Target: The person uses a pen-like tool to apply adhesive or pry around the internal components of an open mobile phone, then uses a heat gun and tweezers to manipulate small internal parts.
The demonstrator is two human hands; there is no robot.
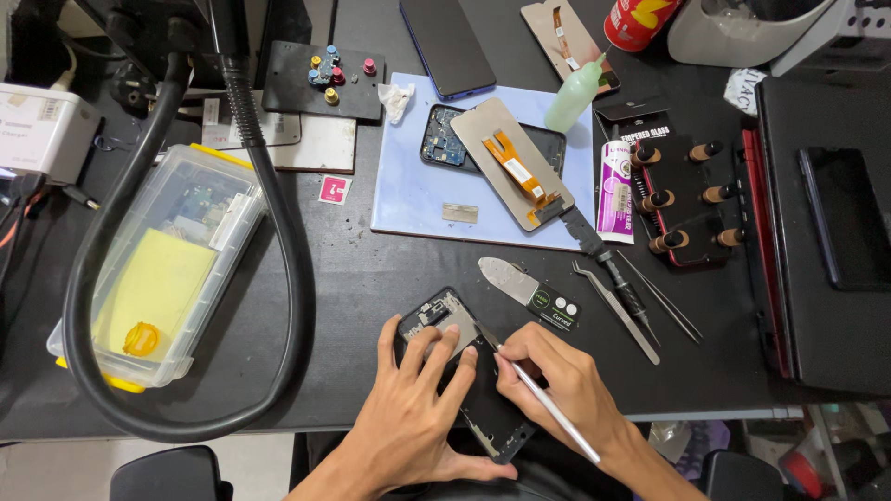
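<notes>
Left hand [413, 417]: lies flat over the black opened phone body [464, 371], fingers spread wide and pressing down on its upper half; the grip is open, a hold-down and not a clasp.
Right hand [557, 376]: grip closed narrow, pen-fashion, thumb and fingers pinched on a thin white-handled tool [548, 408].
Tool: slants from the lower right up to the left; its fine metal tip touches the phone body's right edge, just beside the left fingertips.
Phone body: lies tilted on the black surface [353, 288] at its near edge, between both hands; inner parts show at its upper end, and its lower corner sticks out past the left palm.
Near the hands: a flat metal prying blade with a black handle [524, 286] lies just above the right hand; silver tweezers [617, 311] and a dark slim screwdriver [613, 269] lie to its right.
Further back: a pale blue work mat [408, 195] carries a second opened phone [445, 139] and a grey screen panel with an orange ribbon cable [520, 172].
Left side: a clear plastic box with a yellow pad inside [158, 269], ringed by a thick black hose [288, 260].
</notes>
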